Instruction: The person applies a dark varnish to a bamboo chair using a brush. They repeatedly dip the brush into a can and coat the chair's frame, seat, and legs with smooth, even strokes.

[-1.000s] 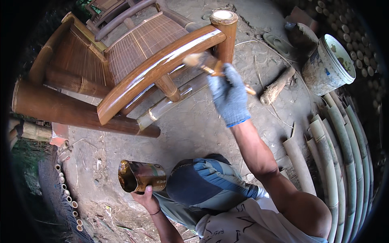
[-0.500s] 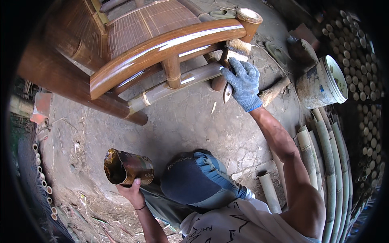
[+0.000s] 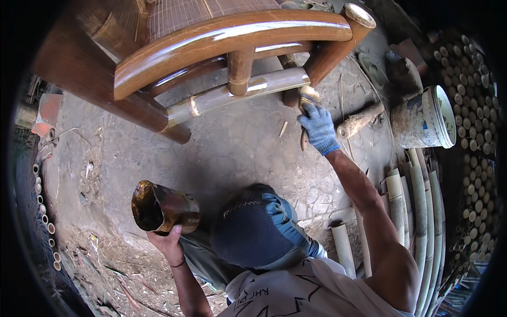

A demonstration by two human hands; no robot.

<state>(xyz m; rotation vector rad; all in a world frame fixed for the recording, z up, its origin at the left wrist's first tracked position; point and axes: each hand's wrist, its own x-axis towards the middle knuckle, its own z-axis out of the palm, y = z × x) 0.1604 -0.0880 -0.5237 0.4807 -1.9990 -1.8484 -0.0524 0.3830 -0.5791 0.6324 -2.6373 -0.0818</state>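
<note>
A blue-grey knitted glove covers my right hand (image 3: 319, 129), which is closed round a wide paintbrush (image 3: 309, 95). The bristles point away from me, close to the lower end of a glossy brown bamboo post (image 3: 330, 58); whether they touch it I cannot tell. That post belongs to a bamboo chair (image 3: 232, 31) with a curved, shiny armrest. Beneath the armrest runs a paler bamboo rail (image 3: 211, 104), partly brown. My bare left hand (image 3: 168, 243) grips a tin can (image 3: 178, 210) tilted with its mouth to the left, dark brown liquid coating its inside.
To the right stands a stained white bucket (image 3: 422, 119), with a short bamboo piece (image 3: 360, 120) lying near it. Long bamboo poles (image 3: 420, 206) lean below, and stacked cut bamboo (image 3: 470, 100) fills the far right. A reddish brick (image 3: 47, 113) lies at left.
My right hand has brought the brush down from beside the armrest's end to the post's lower end. The chair sits higher in view. My left hand still holds the can.
</note>
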